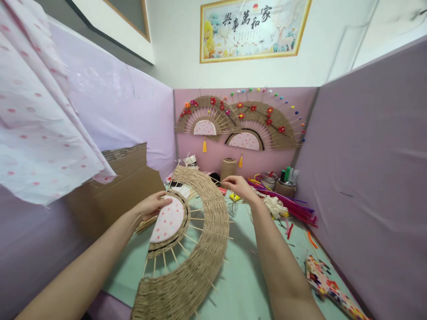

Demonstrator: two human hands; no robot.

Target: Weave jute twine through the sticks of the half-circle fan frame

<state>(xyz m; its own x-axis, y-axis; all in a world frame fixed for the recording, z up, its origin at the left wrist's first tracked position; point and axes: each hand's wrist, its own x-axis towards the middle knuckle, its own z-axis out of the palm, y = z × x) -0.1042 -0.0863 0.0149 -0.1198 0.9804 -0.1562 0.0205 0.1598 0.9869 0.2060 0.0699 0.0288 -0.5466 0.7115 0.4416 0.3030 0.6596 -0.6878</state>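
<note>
My left hand (pixel 154 205) grips a large half-round woven fan (pixel 215 213) at its inner part. Its thumb lies on the white half-circle with pink dots (pixel 170 218), and the other fingers are partly hidden behind. The fan is tilted, with thin sticks running out from the centre through a wide band of tan cord and poking past the outer edge. Just off the upper right edge of the fan, my right hand (pixel 240 186) is closed in a pinch, close to the thin stick tips. What its fingertips hold is too small to make out.
Two finished fans with red flowers (pixel 269 116) hang on the pink back panel. Behind the hands stand a cord spool (pixel 228 170) and a pot of markers (pixel 287 186). Fuzzy stems (pixel 298 212) and a floral-patterned glue gun (pixel 325 282) lie right; cardboard (pixel 123 191) leans left.
</note>
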